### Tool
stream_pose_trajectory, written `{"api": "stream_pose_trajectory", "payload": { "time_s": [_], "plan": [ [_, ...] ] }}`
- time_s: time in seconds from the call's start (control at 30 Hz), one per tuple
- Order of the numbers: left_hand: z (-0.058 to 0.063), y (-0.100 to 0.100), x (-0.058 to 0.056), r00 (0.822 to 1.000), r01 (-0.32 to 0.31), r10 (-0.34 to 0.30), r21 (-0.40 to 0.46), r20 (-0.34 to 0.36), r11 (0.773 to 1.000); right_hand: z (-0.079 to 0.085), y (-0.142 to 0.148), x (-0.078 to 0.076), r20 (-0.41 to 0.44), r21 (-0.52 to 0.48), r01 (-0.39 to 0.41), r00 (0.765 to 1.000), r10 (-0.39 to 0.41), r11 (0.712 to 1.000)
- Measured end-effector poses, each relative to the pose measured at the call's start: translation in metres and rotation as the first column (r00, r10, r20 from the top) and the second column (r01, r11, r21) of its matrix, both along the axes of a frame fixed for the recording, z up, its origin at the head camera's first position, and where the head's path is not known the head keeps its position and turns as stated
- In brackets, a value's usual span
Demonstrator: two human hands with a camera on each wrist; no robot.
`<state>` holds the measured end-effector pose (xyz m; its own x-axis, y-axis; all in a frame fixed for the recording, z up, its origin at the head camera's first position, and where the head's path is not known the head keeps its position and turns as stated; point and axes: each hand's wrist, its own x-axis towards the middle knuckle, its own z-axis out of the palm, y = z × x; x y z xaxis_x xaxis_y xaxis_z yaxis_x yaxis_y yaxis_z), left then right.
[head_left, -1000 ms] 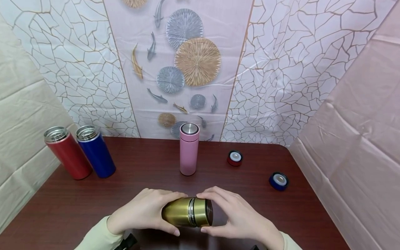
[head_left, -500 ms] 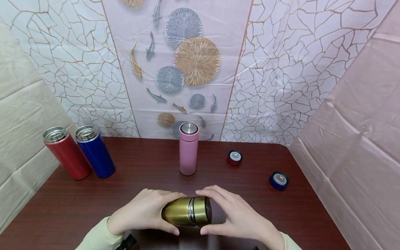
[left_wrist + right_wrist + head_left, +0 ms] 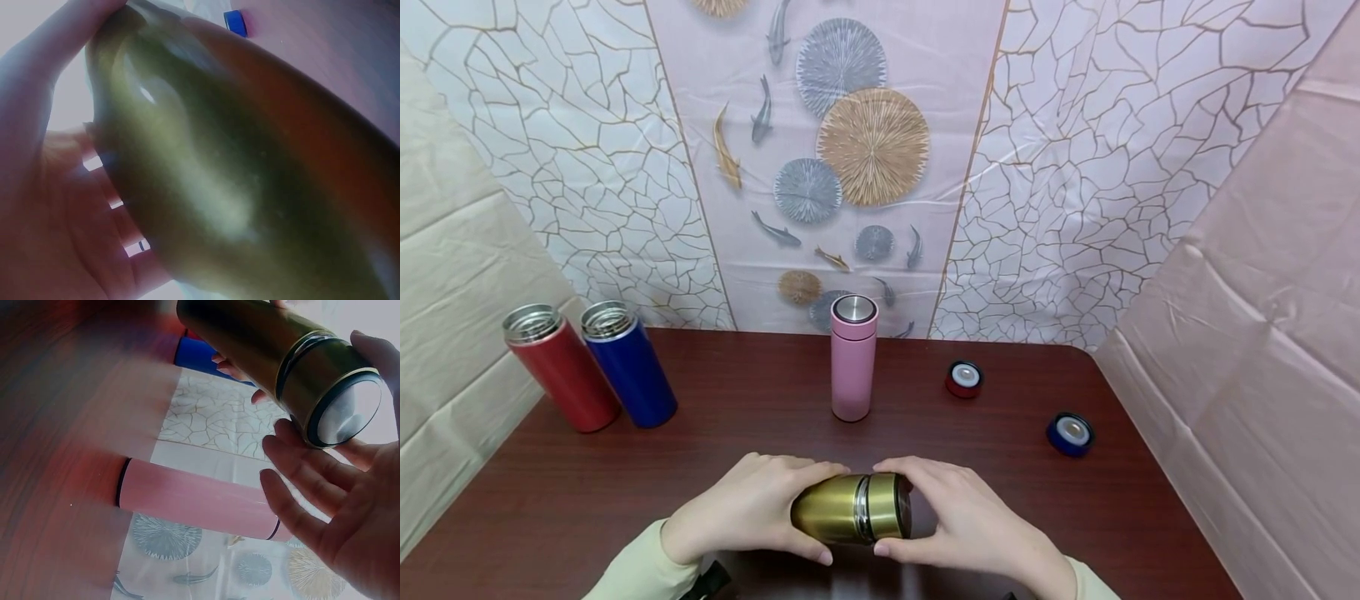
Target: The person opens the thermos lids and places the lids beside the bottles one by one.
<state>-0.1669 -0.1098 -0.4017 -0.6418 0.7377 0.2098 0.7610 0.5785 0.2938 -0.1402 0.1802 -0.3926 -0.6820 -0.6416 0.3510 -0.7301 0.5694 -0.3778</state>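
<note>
A gold thermos [image 3: 823,510] lies tilted sideways above the front of the table, its lid [image 3: 883,507] toward the right. My left hand [image 3: 748,508] grips its body, fingers over the far side and thumb on the near side. My right hand [image 3: 966,525] holds the lid between thumb and fingertips. A silver ring shows between lid and body. In the right wrist view, the lid's shiny end [image 3: 350,412] faces the palm, and the lower fingers stand off it. The gold body [image 3: 187,169] fills much of the left wrist view.
A pink thermos [image 3: 852,375] with its lid on stands upright behind the hands. Lidless red [image 3: 568,379] and blue [image 3: 632,371] thermoses stand at the left. A red lid [image 3: 964,382] and a blue lid [image 3: 1070,435] lie upside down at the right, on the table [image 3: 737,392].
The right hand's fingers, slightly spread off the lid half a second ago, have closed in on it. The thermos has shifted a little; the left hand keeps its grip.
</note>
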Motion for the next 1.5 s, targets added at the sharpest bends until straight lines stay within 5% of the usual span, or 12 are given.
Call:
{"api": "stream_pose_trajectory", "payload": {
  "time_s": [0.57, 0.77, 1.1, 1.5],
  "plan": [
    [-0.0005, -0.0018, -0.0021, 1.0, 0.009, -0.009, 0.001, 0.013, 1.0, -0.0006, 0.0014, -0.0073, -0.171, -0.009, -0.233, 0.959, 0.228, 0.973],
    [-0.0014, -0.0022, -0.0029, 0.999, 0.018, -0.018, 0.001, 0.051, 1.0, -0.0029, 0.0006, -0.0059, -0.14, -0.004, -0.215, 0.967, 0.213, 0.977],
    [-0.0024, -0.0008, 0.0, 1.0, 0.007, -0.007, -0.011, -0.003, 1.0, -0.0047, -0.0026, -0.0006, -0.051, 0.044, -0.011, 0.999, 0.013, 0.999],
    [-0.0022, -0.0013, -0.0012, 1.0, 0.004, -0.004, -0.009, -0.023, 1.0, -0.0062, -0.0041, -0.006, -0.136, -0.057, -0.139, 0.982, 0.13, 0.989]
  ]
}}
